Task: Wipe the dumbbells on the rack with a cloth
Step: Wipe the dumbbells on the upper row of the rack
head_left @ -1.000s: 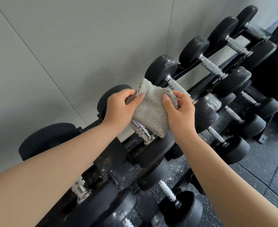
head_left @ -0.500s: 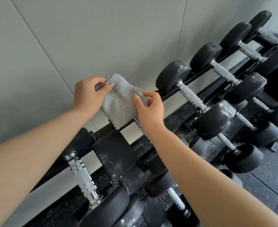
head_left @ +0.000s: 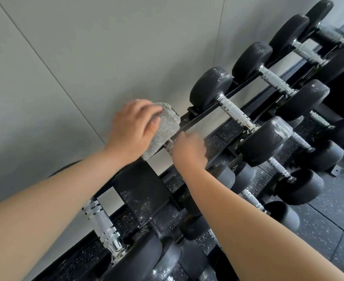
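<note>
The left hand (head_left: 133,128) holds the grey cloth (head_left: 165,129) with curled fingers over the far head of a top-row dumbbell (head_left: 168,146). The cloth hides that head and sits just to 9 o'clock of the frame's middle. The blurred right hand (head_left: 189,152) curls round that dumbbell's chrome handle at the cloth's 4 o'clock. A second dumbbell (head_left: 233,110) lies at 2 o'clock on the black rack (head_left: 140,185), a third dumbbell (head_left: 101,220) lies at 7 o'clock with its far head behind the left forearm, and the grey wall (head_left: 86,57) is at 11 o'clock.
</note>
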Demonstrator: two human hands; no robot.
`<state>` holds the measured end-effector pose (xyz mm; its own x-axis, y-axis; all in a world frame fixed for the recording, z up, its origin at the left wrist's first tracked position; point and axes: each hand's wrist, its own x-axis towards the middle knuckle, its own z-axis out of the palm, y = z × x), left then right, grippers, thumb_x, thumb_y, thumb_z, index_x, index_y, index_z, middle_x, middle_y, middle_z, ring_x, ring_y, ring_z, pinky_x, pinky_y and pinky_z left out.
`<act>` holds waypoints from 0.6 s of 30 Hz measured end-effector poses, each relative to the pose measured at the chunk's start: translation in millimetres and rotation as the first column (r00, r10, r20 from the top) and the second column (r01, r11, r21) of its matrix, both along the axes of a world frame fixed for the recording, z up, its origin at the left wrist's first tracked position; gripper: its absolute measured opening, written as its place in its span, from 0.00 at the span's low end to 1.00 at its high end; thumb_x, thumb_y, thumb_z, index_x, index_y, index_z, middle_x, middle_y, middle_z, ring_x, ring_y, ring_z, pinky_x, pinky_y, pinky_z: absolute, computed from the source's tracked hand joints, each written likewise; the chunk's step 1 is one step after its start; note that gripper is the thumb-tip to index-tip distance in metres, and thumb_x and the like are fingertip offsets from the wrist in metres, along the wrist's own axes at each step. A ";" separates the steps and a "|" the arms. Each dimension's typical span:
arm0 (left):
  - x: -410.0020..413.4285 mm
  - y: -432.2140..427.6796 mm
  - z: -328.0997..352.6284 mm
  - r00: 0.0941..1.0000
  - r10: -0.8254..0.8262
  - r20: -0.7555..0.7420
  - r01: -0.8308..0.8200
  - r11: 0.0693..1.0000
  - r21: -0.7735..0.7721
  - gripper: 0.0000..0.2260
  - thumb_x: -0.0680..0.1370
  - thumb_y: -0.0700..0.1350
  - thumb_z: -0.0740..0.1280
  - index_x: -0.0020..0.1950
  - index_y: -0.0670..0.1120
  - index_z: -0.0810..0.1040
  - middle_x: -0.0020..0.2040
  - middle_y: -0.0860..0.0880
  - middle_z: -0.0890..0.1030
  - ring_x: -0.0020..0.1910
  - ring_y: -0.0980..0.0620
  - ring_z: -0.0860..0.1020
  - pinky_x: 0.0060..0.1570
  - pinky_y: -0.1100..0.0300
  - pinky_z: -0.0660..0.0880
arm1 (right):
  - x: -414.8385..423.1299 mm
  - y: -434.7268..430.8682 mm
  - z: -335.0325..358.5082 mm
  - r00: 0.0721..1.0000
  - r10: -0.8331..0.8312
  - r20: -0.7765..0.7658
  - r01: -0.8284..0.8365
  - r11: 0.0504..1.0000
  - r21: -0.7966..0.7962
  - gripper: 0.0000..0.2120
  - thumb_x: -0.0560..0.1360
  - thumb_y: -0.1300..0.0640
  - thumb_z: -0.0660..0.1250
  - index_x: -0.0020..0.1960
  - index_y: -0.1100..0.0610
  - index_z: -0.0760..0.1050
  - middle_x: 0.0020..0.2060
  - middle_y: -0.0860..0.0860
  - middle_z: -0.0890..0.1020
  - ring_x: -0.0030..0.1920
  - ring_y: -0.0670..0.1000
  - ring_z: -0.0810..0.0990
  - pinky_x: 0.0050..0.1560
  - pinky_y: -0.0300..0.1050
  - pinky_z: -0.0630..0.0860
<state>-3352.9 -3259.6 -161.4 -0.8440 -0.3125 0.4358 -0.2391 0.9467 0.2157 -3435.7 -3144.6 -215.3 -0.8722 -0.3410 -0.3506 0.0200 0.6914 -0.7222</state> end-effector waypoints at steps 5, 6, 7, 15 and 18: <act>-5.8 3.7 -20.5 0.963 0.020 0.271 0.006 0.995 -0.095 0.32 0.76 0.62 0.54 0.75 0.46 0.59 0.73 0.37 0.64 0.66 0.35 0.69 0.57 0.42 0.73 | -4.7 -6.2 -1.8 0.999 0.035 -0.031 -0.032 0.995 0.098 0.25 0.83 0.42 0.45 0.73 0.55 0.62 0.69 0.58 0.67 0.70 0.60 0.64 0.66 0.58 0.61; -9.6 5.2 -20.4 0.956 0.050 0.289 0.001 0.985 -0.174 0.32 0.75 0.62 0.56 0.74 0.45 0.59 0.70 0.36 0.66 0.61 0.34 0.72 0.50 0.41 0.76 | -4.7 -6.0 -2.0 0.997 0.055 -0.046 -0.050 0.994 0.101 0.25 0.83 0.43 0.46 0.73 0.55 0.62 0.69 0.58 0.68 0.69 0.61 0.65 0.65 0.58 0.61; -13.4 5.9 -19.2 0.951 0.079 0.300 -0.004 0.970 -0.245 0.31 0.75 0.61 0.57 0.72 0.44 0.60 0.66 0.35 0.70 0.55 0.33 0.75 0.42 0.43 0.78 | -4.4 -5.7 -2.4 0.997 0.063 -0.054 -0.057 0.994 0.097 0.24 0.83 0.43 0.46 0.74 0.55 0.61 0.69 0.58 0.67 0.69 0.61 0.65 0.65 0.58 0.62; -62.4 15.6 13.0 0.841 0.216 0.497 0.024 0.902 -0.432 0.19 0.80 0.53 0.61 0.63 0.40 0.73 0.52 0.38 0.76 0.45 0.39 0.78 0.35 0.55 0.68 | -2.9 -5.7 -3.7 0.993 0.048 -0.109 -0.038 0.995 0.096 0.25 0.83 0.44 0.46 0.77 0.53 0.57 0.71 0.57 0.66 0.71 0.59 0.64 0.66 0.57 0.62; -101.5 17.0 14.9 0.752 0.182 0.634 0.017 0.955 -0.294 0.16 0.83 0.49 0.53 0.65 0.42 0.70 0.61 0.40 0.73 0.59 0.39 0.74 0.44 0.54 0.64 | -3.6 -5.7 -3.1 0.992 0.054 -0.112 -0.043 0.994 0.100 0.25 0.84 0.44 0.46 0.76 0.53 0.57 0.71 0.56 0.66 0.71 0.59 0.64 0.66 0.58 0.61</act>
